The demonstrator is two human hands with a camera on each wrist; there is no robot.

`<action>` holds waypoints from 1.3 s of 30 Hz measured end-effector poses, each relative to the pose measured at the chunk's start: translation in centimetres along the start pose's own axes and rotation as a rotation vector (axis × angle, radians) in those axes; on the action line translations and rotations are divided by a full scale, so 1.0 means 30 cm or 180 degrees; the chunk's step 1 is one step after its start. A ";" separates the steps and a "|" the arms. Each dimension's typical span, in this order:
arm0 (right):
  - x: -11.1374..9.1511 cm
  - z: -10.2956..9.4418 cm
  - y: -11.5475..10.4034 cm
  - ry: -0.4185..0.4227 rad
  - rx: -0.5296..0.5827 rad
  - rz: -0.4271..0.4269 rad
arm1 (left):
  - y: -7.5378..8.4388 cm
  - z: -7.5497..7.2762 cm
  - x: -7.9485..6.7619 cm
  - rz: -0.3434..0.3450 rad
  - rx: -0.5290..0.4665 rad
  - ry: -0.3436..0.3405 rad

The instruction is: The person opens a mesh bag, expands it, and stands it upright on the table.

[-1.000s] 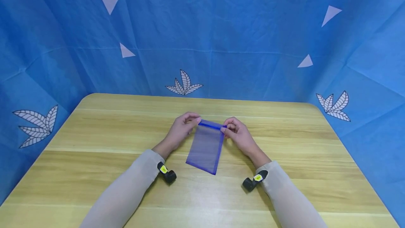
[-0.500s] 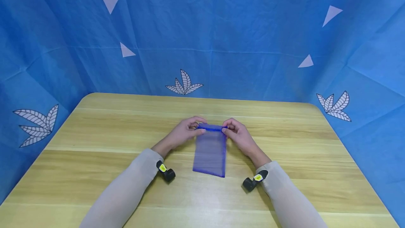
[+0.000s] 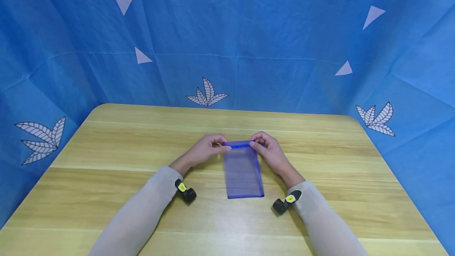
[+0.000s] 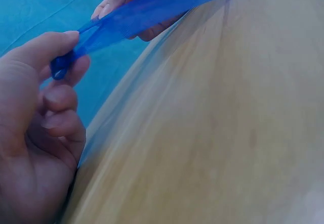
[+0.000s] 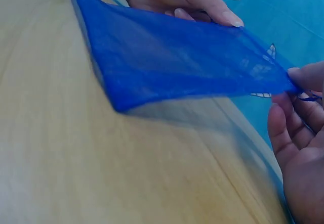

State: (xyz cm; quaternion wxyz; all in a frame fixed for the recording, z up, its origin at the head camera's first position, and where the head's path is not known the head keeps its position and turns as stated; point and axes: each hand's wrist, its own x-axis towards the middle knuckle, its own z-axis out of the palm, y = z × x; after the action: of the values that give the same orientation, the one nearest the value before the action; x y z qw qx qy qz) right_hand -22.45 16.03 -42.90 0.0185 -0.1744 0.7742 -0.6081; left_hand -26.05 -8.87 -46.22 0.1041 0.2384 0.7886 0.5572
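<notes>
Table (image 3: 341, 153) leaves room either side; blue pouch (image 3: 243, 174) blocks the middle.

Pale glare softens the tabletop (image 3: 232, 224), while wrist views look blurred

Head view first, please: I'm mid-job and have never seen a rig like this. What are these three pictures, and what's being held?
There is no machine here: it is a person working bare-handed. The head view comes from a camera worn on the head, looking forward and down. The other two come from cameras worn on the wrists; the black device at the left cuff appears to be one of them. Each wrist view shows its own hand close up, with the other hand beyond.

The left hand and right hand pinch opposite ends of the top band of a sheer blue pouch. It looks raised off the wooden table, over which pale sleeves reach. Behind hangs a blue curtain.
</notes>
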 end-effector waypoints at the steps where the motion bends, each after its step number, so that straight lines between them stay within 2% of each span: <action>1: 0.001 0.000 0.000 0.0010 0.0007 0.0007 | 0.000 -0.001 0.000 -0.0021 -0.0029 0.0023; 6: 0.006 0.001 0.002 0.0013 0.0053 0.0048 | -0.001 -0.003 0.002 -0.0094 -0.0030 0.0085; 11: 0.009 -0.003 0.008 0.0077 0.0161 0.0125 | -0.001 -0.004 0.003 -0.0066 -0.0022 0.0109; 19: 0.012 -0.008 0.015 0.0211 0.0333 0.0200 | -0.010 -0.008 0.008 -0.0104 0.0173 0.0425; 23: 0.013 -0.006 0.017 0.0284 0.0362 0.0231 | -0.008 -0.009 0.007 -0.0121 0.0135 0.0491; 30: 0.046 -0.014 0.116 0.0438 0.0580 0.0241 | 0.006 -0.011 0.011 -0.0198 0.0058 0.0562; 34: 0.046 -0.009 0.118 0.0482 0.0581 0.0328 | 0.010 -0.010 0.005 -0.0297 0.0017 0.0538; 39: 0.050 -0.001 0.126 0.0480 0.0531 0.0388 | -0.006 -0.009 0.004 -0.0238 -0.0043 0.0595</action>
State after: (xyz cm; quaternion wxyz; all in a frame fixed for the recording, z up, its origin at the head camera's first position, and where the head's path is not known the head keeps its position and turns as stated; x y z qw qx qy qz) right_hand -24.79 16.38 -46.19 0.0115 -0.0787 0.7294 -0.6795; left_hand -26.32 -9.08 -46.29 0.0524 0.1550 0.7994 0.5781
